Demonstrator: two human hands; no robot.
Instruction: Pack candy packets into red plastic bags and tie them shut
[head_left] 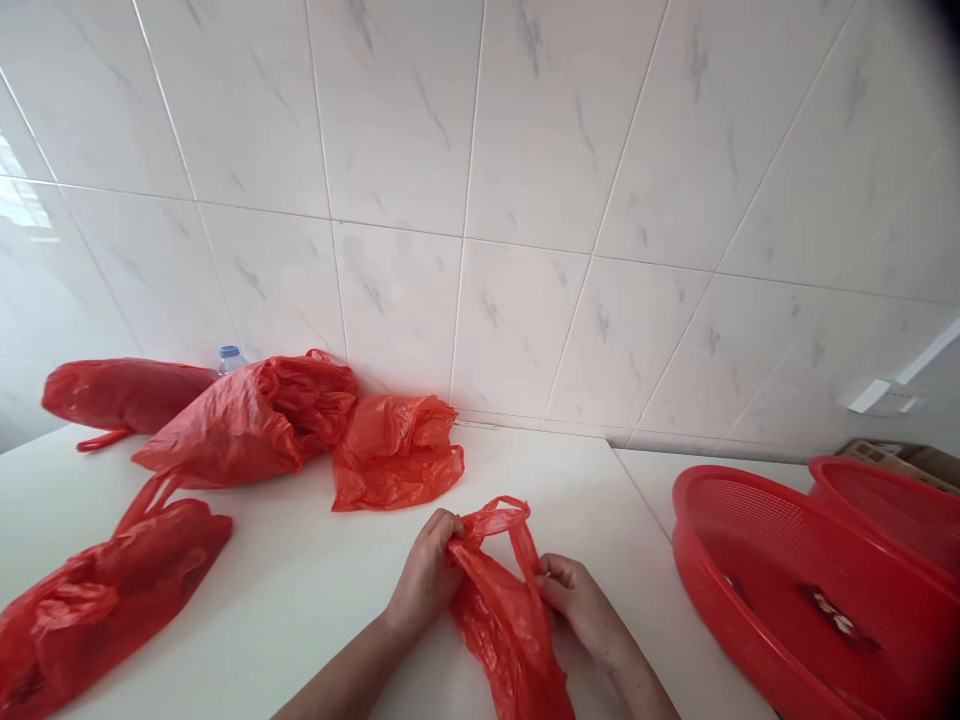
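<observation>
Both hands are on a red plastic bag point(502, 610) with loop handles, at the front middle of the white table point(300, 590). My left hand point(431, 570) is closed around the bag's left upper edge. On the other side, my right hand point(574, 595) pinches the plastic near the base of a handle. The handles rise between the hands, and the bag's lower part runs out of the picture at the bottom. What is inside this bag cannot be seen.
More red bags lie left: one in front point(112, 610), a bulky one point(247, 420), a long one point(124, 395) and a crumpled one point(397, 450). Behind them stands a blue-capped bottle point(231, 358). At right are red plastic baskets point(697, 560), the nearer holding small pieces. A tiled wall point(525, 330) closes the back.
</observation>
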